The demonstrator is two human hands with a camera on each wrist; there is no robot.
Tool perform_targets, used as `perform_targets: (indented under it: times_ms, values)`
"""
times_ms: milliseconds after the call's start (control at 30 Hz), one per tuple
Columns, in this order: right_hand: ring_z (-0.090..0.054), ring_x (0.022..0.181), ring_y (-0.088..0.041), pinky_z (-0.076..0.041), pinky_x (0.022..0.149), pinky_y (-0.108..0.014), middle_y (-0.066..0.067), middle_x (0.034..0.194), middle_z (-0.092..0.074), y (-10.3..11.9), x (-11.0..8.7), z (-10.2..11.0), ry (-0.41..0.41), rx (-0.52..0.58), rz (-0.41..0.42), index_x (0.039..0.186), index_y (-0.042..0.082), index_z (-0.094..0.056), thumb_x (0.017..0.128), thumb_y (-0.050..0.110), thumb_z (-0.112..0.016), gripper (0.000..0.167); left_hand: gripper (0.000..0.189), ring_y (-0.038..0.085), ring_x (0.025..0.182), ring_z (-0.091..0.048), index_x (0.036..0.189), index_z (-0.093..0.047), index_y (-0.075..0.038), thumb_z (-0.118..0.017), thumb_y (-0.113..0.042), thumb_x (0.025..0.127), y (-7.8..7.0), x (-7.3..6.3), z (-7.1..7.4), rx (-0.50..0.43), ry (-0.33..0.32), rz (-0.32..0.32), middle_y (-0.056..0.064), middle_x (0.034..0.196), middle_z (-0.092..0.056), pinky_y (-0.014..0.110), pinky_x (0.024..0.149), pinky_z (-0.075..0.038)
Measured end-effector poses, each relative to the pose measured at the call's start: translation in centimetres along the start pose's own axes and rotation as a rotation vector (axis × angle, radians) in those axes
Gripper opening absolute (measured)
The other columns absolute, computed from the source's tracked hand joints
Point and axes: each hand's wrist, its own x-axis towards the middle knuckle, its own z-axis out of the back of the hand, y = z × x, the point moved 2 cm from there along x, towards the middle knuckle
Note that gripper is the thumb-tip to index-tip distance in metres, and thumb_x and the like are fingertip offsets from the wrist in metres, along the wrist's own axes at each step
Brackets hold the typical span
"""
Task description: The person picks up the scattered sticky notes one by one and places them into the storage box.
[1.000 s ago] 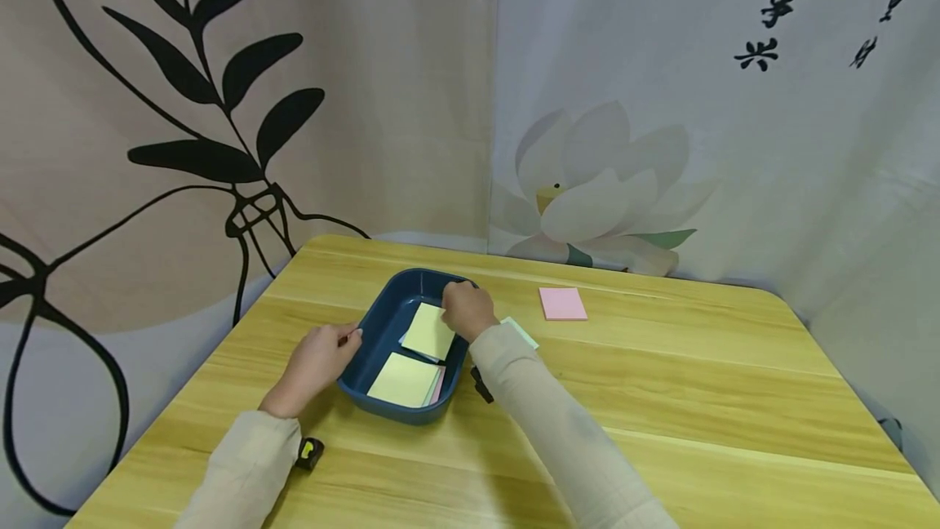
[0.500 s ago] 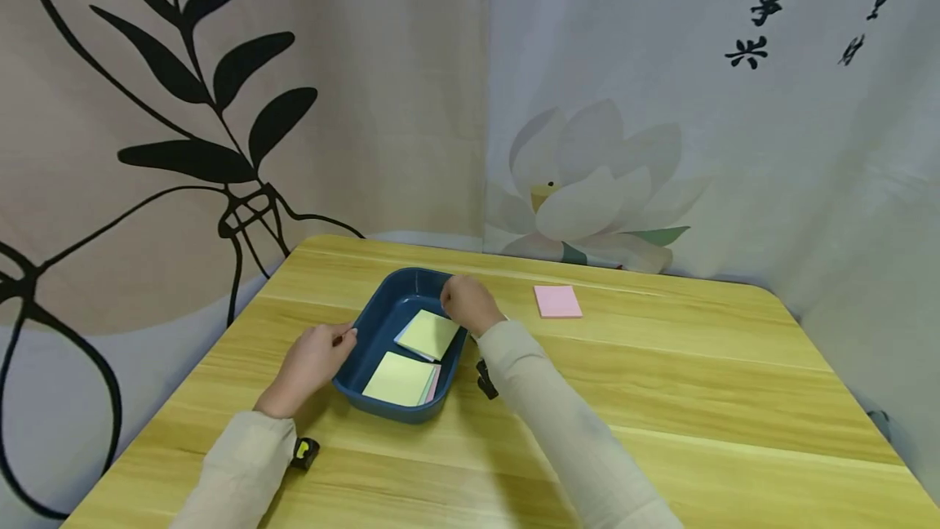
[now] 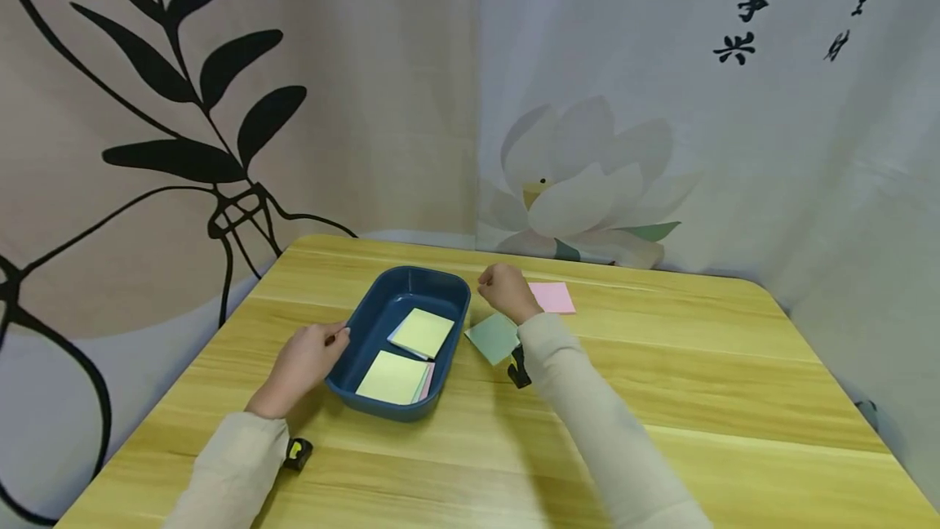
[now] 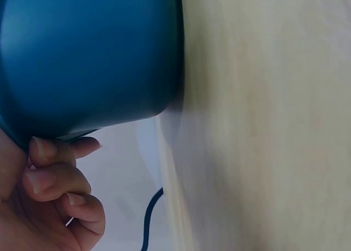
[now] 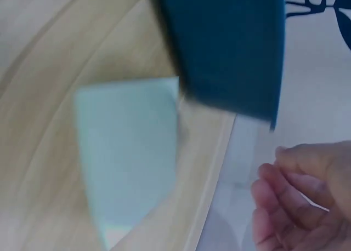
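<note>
A dark blue bin (image 3: pixel 382 294) stands on the wooden table. Inside lie two stacks of sticky notes, each topped by a yellow pad (image 3: pixel 422 333); the nearer yellow pad (image 3: pixel 392 377) overlaps green and pink ones. My left hand (image 3: pixel 304 366) pinches the bin's left rim, as the left wrist view also shows with its fingers (image 4: pixel 57 180). My right hand (image 3: pixel 508 292) hangs just right of the bin, fingers loosely curled around nothing. Below it lies a green sticky note pad (image 3: pixel 492 338), also seen in the right wrist view as a pale green pad (image 5: pixel 129 152).
Behind my right hand lies a pink sticky note pad (image 3: pixel 554 297), partly covered by the hand. The wooden table (image 3: pixel 683 398) reaches back to a printed curtain (image 3: pixel 411 104).
My right hand has moved right, off the bin's far right rim and over the table beside it, uncovering the green pad. The left hand stays at the rim. The head view has shifted slightly right.
</note>
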Motion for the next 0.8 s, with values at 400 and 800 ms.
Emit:
perform_targets:
  times_ms: [400,800]
  values:
    - [-0.061,0.111,-0.036,-0.049,0.093,-0.045,-0.021,0.12,-0.064,-5.8,-1.8,1.3,0.106,-0.078,-0.088,0.115,-0.008,-0.065,0.088,0.015,-0.068,0.036,0.044,0.011,0.042,-0.033,0.13,-0.055,0.008,-0.047,-0.022,0.1,0.0,0.1,0.0,0.004,0.009,0.008,-0.001,0.051,-0.038,0.025,0.041,-0.031]
    - [-0.026,0.052,-0.009,-0.026,0.05,-0.024,0.004,0.055,-0.034,-6.8,-2.2,-0.2,0.231,-0.083,-0.145,0.055,0.008,-0.044,0.078,0.03,-0.08,0.048,0.044,0.012,0.04,-0.032,0.132,-0.053,0.009,-0.046,-0.021,0.1,-0.4,0.0,0.1,0.008,0.009,0.005,-0.001,0.049,-0.037,0.025,0.039,-0.029]
